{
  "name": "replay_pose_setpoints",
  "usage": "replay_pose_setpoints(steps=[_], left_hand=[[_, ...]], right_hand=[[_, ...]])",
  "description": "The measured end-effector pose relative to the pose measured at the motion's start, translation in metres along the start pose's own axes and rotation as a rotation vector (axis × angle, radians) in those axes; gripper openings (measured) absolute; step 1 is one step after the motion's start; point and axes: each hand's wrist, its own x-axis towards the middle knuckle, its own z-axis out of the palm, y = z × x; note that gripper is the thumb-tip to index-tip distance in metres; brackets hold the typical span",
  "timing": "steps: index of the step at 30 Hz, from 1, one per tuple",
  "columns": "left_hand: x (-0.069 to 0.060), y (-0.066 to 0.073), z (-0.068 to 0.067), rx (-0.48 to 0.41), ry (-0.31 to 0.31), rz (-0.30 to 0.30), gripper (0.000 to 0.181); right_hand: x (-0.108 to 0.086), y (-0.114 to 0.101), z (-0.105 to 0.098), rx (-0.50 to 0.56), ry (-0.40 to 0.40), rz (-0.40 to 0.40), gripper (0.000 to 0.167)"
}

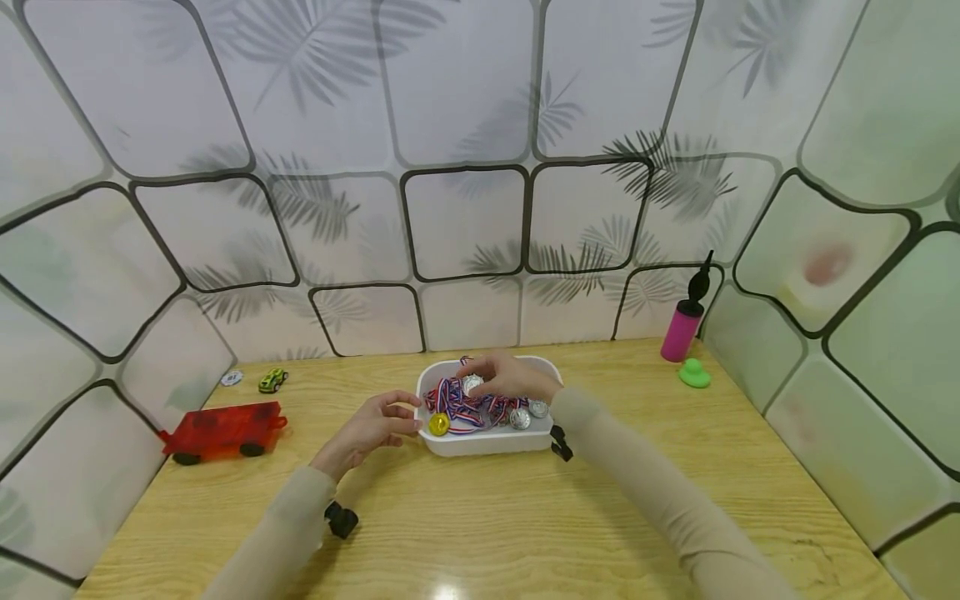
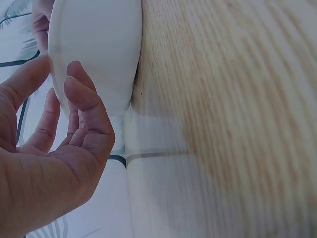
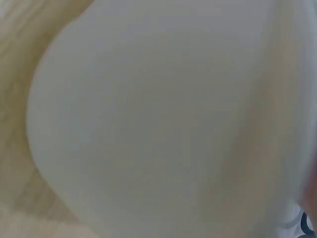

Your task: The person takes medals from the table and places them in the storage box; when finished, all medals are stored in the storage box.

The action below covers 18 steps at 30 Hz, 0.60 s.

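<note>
A white tray [image 1: 491, 444] full of medals on red, white and blue ribbons [image 1: 457, 404] stands on the wooden table. My left hand [image 1: 375, 425] is at its left end, fingertips touching the rim; in the left wrist view its fingers [image 2: 89, 101] are loosely bent beside the tray wall [image 2: 99, 39]. Over the tray, my right hand [image 1: 510, 375] pinches a silver medal [image 1: 472, 384] between thumb and fingers. A gold medal [image 1: 438, 424] lies at the front left, silver medals [image 1: 520, 418] at the right. The right wrist view shows mostly blurred tray wall [image 3: 148, 119].
On the left are a red toy wagon [image 1: 228, 429], a small green toy car [image 1: 273, 381] and a round white chip [image 1: 232, 377]. A pink and black pump [image 1: 681, 332] stands at the back right, near a small green hat-shaped piece [image 1: 694, 374]. Patterned walls bound the table.
</note>
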Motion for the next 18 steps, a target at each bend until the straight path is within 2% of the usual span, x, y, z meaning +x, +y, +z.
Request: replay_pose_setpoints(steps=[2,5,14,18], left_hand=[[-0.001,0.0,0.0,-0.002,0.004,-0.003,0.047],[-0.002,0.001,0.001,-0.005,0.005,-0.005,0.048],[-0.001,0.002,0.001,0.002,0.009,-0.003,0.046],[0.0,0.001,0.001,0.004,0.014,-0.012,0.044]], right_hand=[[0.001,0.003,0.004,0.003,-0.025,-0.004,0.039],[0.0,0.005,0.009,-0.003,-0.041,0.04,0.039],[0.002,0.013,0.022,-0.099,-0.024,0.141,0.031],[0.004,0.015,0.026,-0.148,-0.054,0.13,0.026]])
